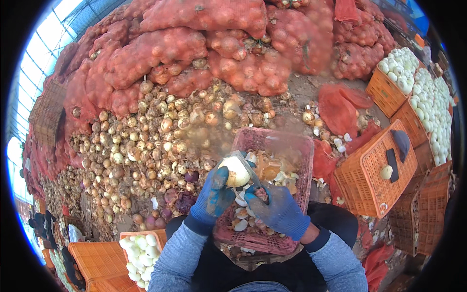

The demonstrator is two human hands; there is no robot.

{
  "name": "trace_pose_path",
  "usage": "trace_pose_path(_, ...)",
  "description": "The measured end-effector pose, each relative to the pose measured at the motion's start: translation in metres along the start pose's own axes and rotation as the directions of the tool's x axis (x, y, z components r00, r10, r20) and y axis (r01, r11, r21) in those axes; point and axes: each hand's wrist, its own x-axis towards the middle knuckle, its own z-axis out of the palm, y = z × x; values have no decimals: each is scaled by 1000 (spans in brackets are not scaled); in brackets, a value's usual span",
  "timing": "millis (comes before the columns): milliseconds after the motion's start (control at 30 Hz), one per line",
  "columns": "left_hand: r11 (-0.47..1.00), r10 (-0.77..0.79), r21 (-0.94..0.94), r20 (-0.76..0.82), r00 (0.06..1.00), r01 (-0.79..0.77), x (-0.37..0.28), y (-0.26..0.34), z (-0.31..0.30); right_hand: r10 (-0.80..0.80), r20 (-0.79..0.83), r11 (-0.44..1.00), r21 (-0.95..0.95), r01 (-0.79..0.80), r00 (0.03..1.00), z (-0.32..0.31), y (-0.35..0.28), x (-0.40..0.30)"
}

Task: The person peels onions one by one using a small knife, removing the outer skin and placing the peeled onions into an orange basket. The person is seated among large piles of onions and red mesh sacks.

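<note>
My left hand (pixel 216 189), in a blue coated knit glove, holds a partly peeled onion (pixel 235 171) with its pale side up. In a matching glove, my right hand (pixel 275 208) is closed around the handle of a knife (pixel 253 175), whose blade lies along the onion's right side. Both hands are above a pink plastic crate (pixel 308 171) between my knees. Onion skins (pixel 270 166) and cut-off onion pieces (pixel 240 224) lie in that crate. Part of the blade is hidden by the onion and fingers.
Unpeeled onions (pixel 146 157) cover the ground ahead and left, below stacked red mesh sacks (pixel 248 69). Peeled onions fill an orange crate (pixel 386 91) at right and another (pixel 126 233) at lower left. An upturned orange crate (pixel 350 182) bears a cap (pixel 400 144) and an onion (pixel 386 172).
</note>
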Motion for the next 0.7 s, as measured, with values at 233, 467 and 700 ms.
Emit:
trace_pose_path(233, 977, -111, -200, -196, 974, 71, 7, -29, 11, -157, -148, 986, -83, 146, 976, 19, 40, -17)
trace_pose_path(467, 997, -73, -41, -108, 991, 69, 27, -27, 2, -199, -59, 970, -154, 188, 978, -14, 18, -2)
trace_pose_path(700, 859, -77, 505, -25, 997, 79, 20, -6, 13, 60, 134, 998, 7, -62, 989, -41, 14, 3)
